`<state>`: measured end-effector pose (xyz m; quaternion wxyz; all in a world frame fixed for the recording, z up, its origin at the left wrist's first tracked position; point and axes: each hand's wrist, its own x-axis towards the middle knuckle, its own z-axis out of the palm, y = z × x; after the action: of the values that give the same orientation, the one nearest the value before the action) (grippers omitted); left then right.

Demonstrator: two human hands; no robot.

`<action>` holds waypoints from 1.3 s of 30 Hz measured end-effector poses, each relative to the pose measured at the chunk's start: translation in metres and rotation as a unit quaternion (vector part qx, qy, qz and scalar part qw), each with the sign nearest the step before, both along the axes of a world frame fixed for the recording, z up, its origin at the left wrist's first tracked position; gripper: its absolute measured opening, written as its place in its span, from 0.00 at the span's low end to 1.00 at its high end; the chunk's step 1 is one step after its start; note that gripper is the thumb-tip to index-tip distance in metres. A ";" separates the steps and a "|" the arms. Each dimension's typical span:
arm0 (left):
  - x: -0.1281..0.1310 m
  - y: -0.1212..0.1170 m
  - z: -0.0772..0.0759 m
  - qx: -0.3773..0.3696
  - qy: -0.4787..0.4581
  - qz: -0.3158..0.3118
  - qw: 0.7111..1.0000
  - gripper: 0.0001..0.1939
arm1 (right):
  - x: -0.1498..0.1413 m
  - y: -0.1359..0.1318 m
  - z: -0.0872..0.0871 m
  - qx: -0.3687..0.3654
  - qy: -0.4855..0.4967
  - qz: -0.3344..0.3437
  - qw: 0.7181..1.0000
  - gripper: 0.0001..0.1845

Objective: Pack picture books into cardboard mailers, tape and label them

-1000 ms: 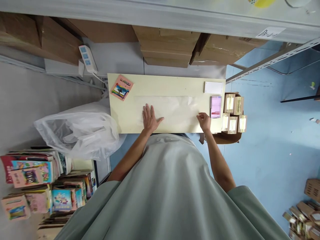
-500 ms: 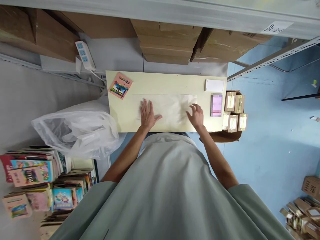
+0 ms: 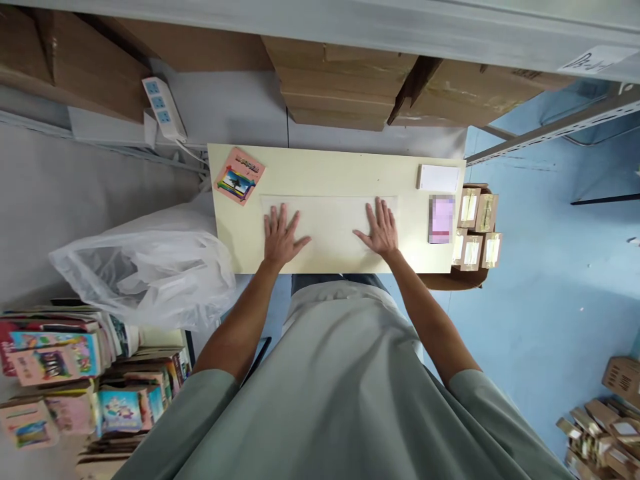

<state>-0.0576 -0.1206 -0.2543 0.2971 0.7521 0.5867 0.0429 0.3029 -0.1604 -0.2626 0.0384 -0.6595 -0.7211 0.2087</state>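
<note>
A thin see-through sheet (image 3: 330,217) lies flat on the pale yellow table (image 3: 320,170). My left hand (image 3: 283,239) presses on its left end with the fingers spread. On the right end rests my right hand (image 3: 381,230), palm down, thumb pointing inward. Neither hand grips anything. At the table's far left corner is a pink book (image 3: 240,175) with a picture on its cover. To the right of my right hand lie a white slip pad (image 3: 439,178) and, below it, a phone-like object (image 3: 442,219) with a blurred purple face.
A large clear plastic bag (image 3: 150,267) hangs by the table's left end, above stacked books (image 3: 120,407). Small cardboard boxes (image 3: 470,253) stand beside the right end. Behind the table are a power strip (image 3: 164,109) and big cartons (image 3: 340,83) under a metal shelf beam (image 3: 320,30).
My left hand has slid left and my right hand has flattened onto the sheet from a curled pose. The sheet, wrinkled before, now lies smooth.
</note>
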 end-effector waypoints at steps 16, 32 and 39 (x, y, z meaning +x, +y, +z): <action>0.083 -0.017 -0.004 0.021 -0.030 -0.003 0.999 0.40 | -0.069 -0.007 0.009 -0.006 0.000 0.053 0.999 0.43; 0.002 -0.006 0.003 -0.024 -0.025 0.005 0.999 0.49 | 0.028 -0.035 0.013 -0.013 -0.048 -0.037 0.998 0.49; -0.022 0.017 0.020 -0.005 -0.012 0.062 0.998 0.52 | -0.011 -0.018 0.039 -0.024 -0.033 -0.013 0.999 0.51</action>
<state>-0.0799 -0.1039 -0.2345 0.3044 0.7122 0.6290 0.0676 0.2922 -0.1782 -0.2238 0.0018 -0.6759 -0.7083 0.2036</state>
